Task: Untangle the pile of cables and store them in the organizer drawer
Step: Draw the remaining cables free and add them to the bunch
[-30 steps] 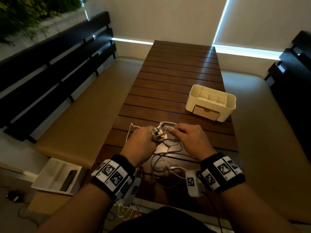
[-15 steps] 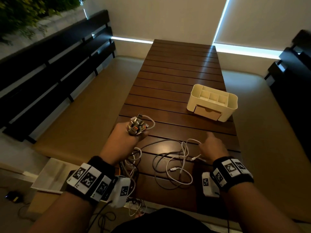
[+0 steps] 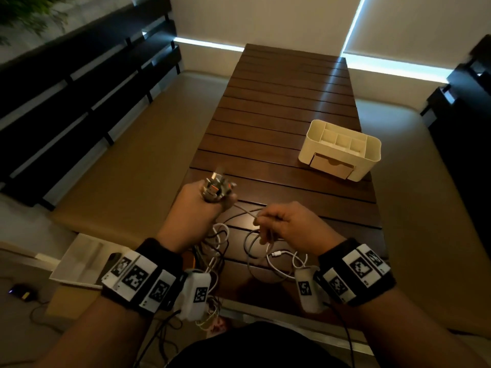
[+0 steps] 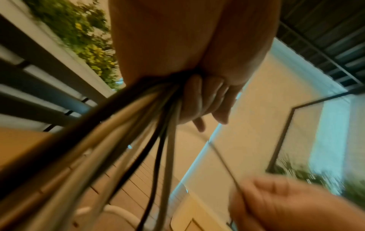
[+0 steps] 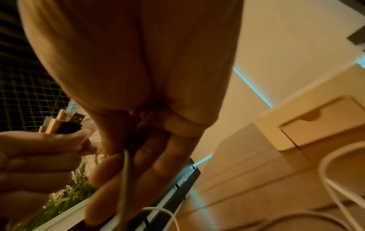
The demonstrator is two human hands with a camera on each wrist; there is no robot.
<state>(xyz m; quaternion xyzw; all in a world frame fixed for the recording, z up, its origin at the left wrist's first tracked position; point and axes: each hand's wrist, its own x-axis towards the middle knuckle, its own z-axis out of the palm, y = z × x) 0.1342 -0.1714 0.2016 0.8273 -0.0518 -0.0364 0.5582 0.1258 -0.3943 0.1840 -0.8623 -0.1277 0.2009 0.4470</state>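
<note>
My left hand [image 3: 204, 205] grips a bundle of cable plugs [image 3: 216, 187] held upright above the table's near left part; white and black cords [image 4: 138, 140] hang from its fist. My right hand [image 3: 276, 224] pinches one thin white cable [image 3: 245, 211] that runs taut to the left fist. More loose white and grey cables [image 3: 268, 258] lie coiled on the slatted wooden table [image 3: 279, 102] under both wrists. The cream organizer [image 3: 342, 139], its wooden drawer [image 3: 332, 166] closed, stands at the right, beyond my right hand. The plugs [image 5: 63, 123] and the drawer [image 5: 324, 123] also show in the right wrist view.
Tan cushioned benches [image 3: 132, 160] flank the table on both sides, with dark slatted backs [image 3: 66, 96]. A white open box [image 3: 79, 261] sits low at the left beside the table. Cords trail off the table's near edge toward my lap.
My right hand came back from the table toward the left one and took hold of one cable. The left hand keeps the plug bundle, now closer to the middle.
</note>
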